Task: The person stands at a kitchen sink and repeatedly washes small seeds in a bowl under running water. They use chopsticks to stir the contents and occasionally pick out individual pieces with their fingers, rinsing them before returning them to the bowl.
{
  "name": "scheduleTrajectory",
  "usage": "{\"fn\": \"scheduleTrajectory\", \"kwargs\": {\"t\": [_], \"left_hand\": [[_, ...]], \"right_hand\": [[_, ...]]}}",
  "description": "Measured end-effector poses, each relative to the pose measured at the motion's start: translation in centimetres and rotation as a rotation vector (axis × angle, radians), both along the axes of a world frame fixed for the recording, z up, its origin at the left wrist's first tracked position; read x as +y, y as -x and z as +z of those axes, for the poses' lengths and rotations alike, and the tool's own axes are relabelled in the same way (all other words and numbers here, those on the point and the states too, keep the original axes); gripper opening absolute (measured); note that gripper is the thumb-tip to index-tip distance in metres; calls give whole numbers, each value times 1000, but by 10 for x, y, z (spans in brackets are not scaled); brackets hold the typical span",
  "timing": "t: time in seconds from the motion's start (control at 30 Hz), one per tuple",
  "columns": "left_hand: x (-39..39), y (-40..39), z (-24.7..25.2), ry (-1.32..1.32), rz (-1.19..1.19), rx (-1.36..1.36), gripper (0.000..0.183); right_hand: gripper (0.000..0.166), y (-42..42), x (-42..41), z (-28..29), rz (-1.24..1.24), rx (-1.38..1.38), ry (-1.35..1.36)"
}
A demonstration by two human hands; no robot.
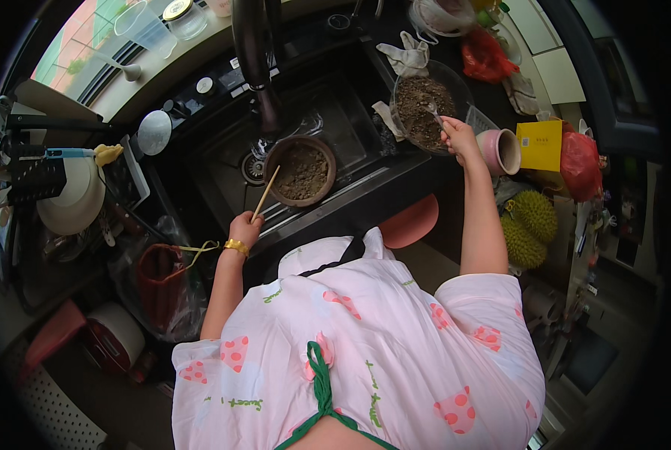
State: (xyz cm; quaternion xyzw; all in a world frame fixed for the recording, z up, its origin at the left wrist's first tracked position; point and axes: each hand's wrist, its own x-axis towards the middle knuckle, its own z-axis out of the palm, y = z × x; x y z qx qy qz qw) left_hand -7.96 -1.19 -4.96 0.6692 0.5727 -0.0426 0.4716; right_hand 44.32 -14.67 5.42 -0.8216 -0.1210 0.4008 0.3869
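Note:
My left hand [246, 229] grips a wooden stick [267, 193], perhaps a chopstick, whose upper end leans over the rim of a round brown pot [331, 179]. Crumbly soil [300, 171] lies in that pot, which stands in the black sink beside the drain. On the right, my right hand [458, 138] holds a spoon [435, 111] with its bowl in the soil [424, 109] of a clear round bowl [463, 90]. A pink pot [499, 152] lies tilted next to my right wrist, its opening turned to the right.
The black faucet [259, 73] rises over the sink [344, 115]. Gloves [407, 56] touch the clear bowl's far rim. A yellow box [538, 144], red plastic bags [580, 167] and durians [529, 228] are at the right. At the left are a dish rack with plates [77, 199] and a bagged red item [160, 284].

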Motion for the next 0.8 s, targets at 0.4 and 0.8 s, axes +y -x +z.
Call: {"fn": "scheduleTrajectory", "kwargs": {"t": [0.4,0.8], "left_hand": [[-5,9,-13,-18,27,-19,26],[1,5,3,19,28,30,28]], "right_hand": [[26,23,10,0,296,-1150,25],[31,175,63,-20,702,-486,-93]]}}
